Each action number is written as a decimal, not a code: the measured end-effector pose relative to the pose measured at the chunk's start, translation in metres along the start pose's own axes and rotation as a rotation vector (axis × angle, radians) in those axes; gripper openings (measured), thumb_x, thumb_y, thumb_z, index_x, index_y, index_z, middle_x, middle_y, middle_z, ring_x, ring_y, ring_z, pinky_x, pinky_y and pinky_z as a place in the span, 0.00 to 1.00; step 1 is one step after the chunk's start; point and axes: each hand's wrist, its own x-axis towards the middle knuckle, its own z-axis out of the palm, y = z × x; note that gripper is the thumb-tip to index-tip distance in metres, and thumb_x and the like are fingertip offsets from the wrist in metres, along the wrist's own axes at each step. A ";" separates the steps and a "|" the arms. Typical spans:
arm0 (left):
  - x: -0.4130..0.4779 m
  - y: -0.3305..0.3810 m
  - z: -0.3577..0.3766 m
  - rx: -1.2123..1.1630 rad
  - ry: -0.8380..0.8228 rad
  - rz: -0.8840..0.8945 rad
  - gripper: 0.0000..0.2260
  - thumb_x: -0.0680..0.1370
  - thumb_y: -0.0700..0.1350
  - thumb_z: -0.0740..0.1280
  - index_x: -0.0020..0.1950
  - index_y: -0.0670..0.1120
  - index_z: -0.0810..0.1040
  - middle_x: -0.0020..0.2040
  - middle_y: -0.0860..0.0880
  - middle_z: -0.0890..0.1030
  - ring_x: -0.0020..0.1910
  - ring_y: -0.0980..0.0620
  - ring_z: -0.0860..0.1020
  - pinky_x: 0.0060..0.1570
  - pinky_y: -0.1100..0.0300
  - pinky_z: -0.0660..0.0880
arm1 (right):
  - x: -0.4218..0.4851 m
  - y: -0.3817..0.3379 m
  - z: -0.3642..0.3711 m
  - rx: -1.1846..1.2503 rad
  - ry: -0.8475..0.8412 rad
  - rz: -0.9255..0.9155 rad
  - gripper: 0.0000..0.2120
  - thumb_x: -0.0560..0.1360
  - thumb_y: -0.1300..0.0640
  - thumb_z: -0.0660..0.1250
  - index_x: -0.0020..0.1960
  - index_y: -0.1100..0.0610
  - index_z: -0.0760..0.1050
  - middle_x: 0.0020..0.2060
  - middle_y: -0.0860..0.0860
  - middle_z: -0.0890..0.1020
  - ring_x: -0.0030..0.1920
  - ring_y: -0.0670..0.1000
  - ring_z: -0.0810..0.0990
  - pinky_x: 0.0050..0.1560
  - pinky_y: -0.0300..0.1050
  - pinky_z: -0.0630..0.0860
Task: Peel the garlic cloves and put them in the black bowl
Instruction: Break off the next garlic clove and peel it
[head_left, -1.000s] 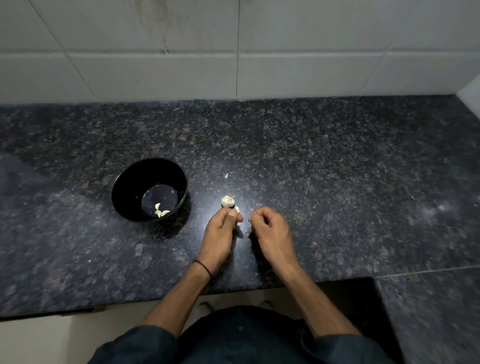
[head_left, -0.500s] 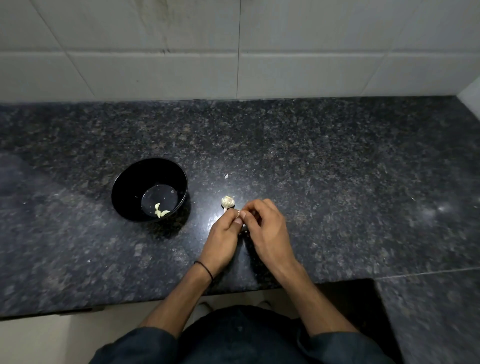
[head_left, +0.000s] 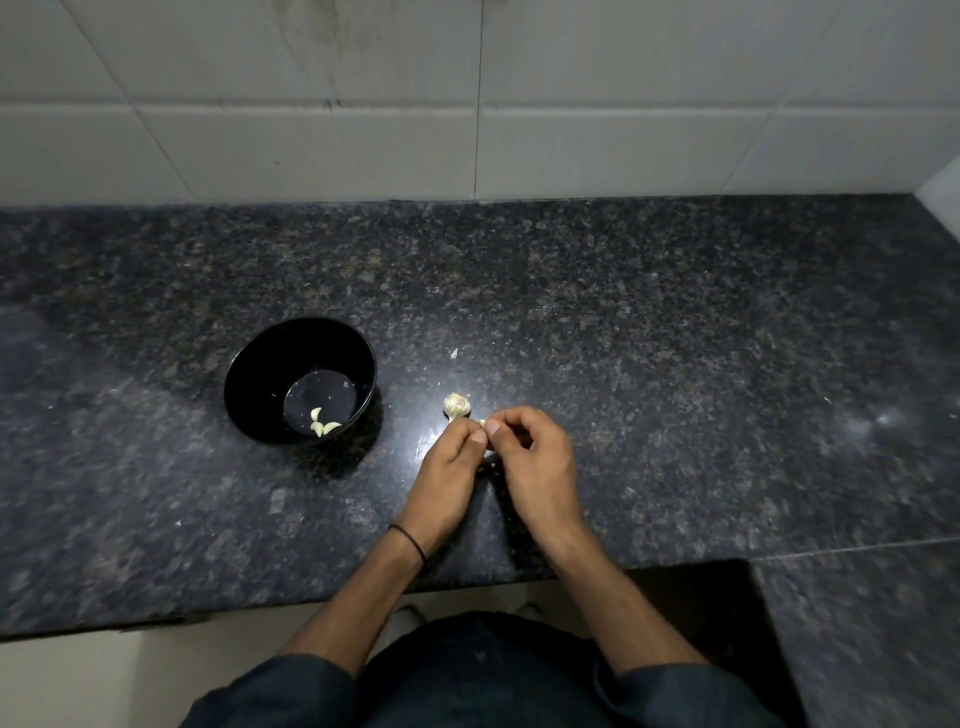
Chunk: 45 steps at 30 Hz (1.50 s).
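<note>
Pinching garlic clove (head_left: 482, 423) btwn L hand (head_left: 448, 470) & R hand (head_left: 537, 467) (clove mostly hidden)

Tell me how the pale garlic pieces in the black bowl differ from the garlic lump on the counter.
The pale yellowish peeled garlic cloves lie loose and separate; the whitish garlic bulb is one bunched clump. The cloves look smooth, the bulb ridged. The cloves rest inside the round black bowl; the bulb sits on the speckled dark stone counter. Both are pale garlic.

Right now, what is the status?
One clove pinched between left hand and right hand. Beside them rests garlic bulb. Some peeled cloves in black bowl. Nothing blocks it.
</note>
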 end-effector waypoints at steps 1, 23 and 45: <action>-0.001 0.001 0.000 0.013 0.006 0.001 0.11 0.83 0.48 0.61 0.46 0.42 0.76 0.41 0.51 0.80 0.42 0.55 0.75 0.47 0.57 0.72 | 0.000 0.000 0.001 0.041 -0.002 0.025 0.05 0.78 0.58 0.69 0.45 0.51 0.81 0.41 0.47 0.84 0.43 0.45 0.83 0.45 0.36 0.76; -0.006 0.008 -0.005 -0.011 0.099 0.007 0.09 0.77 0.49 0.66 0.43 0.44 0.78 0.40 0.50 0.80 0.41 0.54 0.75 0.46 0.57 0.71 | -0.006 -0.010 -0.008 -0.137 0.067 0.003 0.06 0.79 0.56 0.69 0.44 0.54 0.82 0.37 0.44 0.83 0.40 0.39 0.80 0.38 0.28 0.71; -0.008 0.010 -0.006 0.147 0.040 0.106 0.10 0.84 0.42 0.62 0.44 0.47 0.78 0.42 0.48 0.80 0.41 0.51 0.75 0.44 0.61 0.71 | -0.001 -0.007 -0.008 -0.335 0.004 -0.035 0.05 0.82 0.57 0.63 0.49 0.55 0.76 0.45 0.47 0.78 0.45 0.42 0.75 0.42 0.30 0.69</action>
